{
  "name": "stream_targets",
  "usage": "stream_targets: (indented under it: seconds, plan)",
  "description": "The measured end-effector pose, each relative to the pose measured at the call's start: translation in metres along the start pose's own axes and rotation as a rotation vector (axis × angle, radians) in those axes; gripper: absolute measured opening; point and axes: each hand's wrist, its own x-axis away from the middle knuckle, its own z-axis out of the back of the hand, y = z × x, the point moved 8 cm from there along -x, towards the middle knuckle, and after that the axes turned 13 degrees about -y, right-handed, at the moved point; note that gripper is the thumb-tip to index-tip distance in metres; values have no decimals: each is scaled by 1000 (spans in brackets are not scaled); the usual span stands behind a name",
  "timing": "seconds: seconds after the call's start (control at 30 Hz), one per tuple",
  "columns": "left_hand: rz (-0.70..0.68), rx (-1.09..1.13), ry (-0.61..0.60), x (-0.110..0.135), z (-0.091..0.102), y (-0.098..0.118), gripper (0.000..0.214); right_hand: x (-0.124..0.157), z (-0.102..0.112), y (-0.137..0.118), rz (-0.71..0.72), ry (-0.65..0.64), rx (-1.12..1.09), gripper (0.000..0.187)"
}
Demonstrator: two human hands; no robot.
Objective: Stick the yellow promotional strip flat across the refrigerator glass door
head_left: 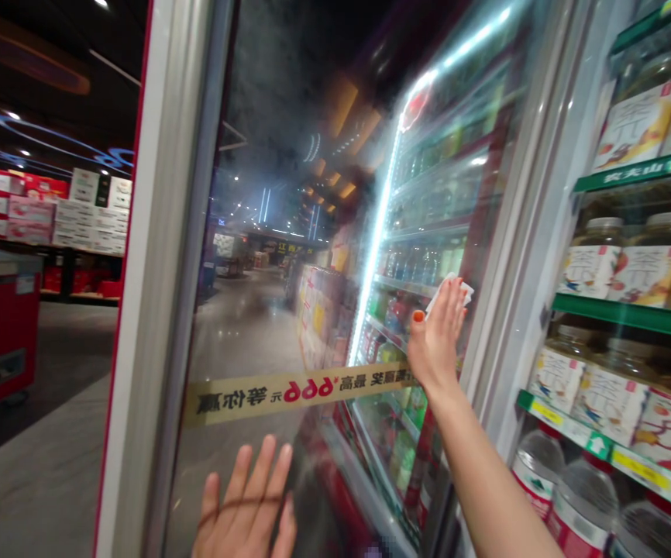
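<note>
Beside a supermarket floor (33, 496), a glass fridge door (266, 155) takes both palms — the right hand (435, 345) open, pressing a white cloth (447, 291) flat to the glass, the left hand (246, 504) open and bare.

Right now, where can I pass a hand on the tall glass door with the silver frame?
Free glass lies above the gold printed strip, left of the white cloth under the right hand. A smaller patch lies below the strip, beside the left hand. It is crowded at right: green shelves of jars and plastic water bottles.
</note>
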Motion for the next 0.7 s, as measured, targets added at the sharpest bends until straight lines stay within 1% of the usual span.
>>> stream_targets:
  seconds: [0.03,0.07,0.13,0.17,0.2,0.23,0.27,0.3,0.33,0.37,0.4,0.43,0.47,0.5,0.57,0.6,0.63,0.67,0.7]
  plan:
    - [-15,36,10,-16,5,6,80,10,-6,-13,66,-11,19,88]
    - [-23,53,32,-35,11,11,77,27,-15,-32,175,-25,46,90]
    - [-25,25,89,-77,25,19,75,72,-33,-64,423,-49,104,93]
    - [-29,-13,114,-98,32,23,75,92,-40,-69,506,-54,123,94]
    - [-38,-52,118,-118,35,27,76,104,-45,-64,527,-63,129,94]
    - [-50,-91,111,-136,37,30,77,106,-46,-48,474,-68,114,92]
    - [-58,-128,96,-151,37,33,77,98,-43,-25,365,-67,83,89]
    - [-61,-157,81,-162,35,35,77,84,-38,1,228,-53,45,85]
    - [-62,-180,69,-170,33,37,76,68,-30,26,96,-22,6,80]
    - [-64,-197,63,-174,31,38,76,50,-22,43,-8,14,-25,77]
    - [-66,-209,59,-176,28,40,76,35,-14,51,-70,50,-45,75]
    - [-72,-217,57,-176,26,41,76,24,-9,48,-80,69,-47,74]
    - [-83,-222,56,-175,25,42,76,18,-8,36,-42,57,-32,75]
    - [-93,-228,57,-174,24,43,76,18,-10,18,36,27,-8,77]
    - [-101,-238,59,-172,24,42,76,33,-21,-22,286,-60,58,84]
    - [-101,-241,58,-171,24,41,76,44,-26,-34,401,-97,84,86]
    - [-102,-241,58,-171,24,40,76,51,-29,-35,452,-118,92,87]
    - [-103,-238,56,-172,24,38,77,50,-28,-24,423,-113,79,86]
    - [-104,-233,55,-172,23,37,78,42,-23,-5,332,-90,54,84]
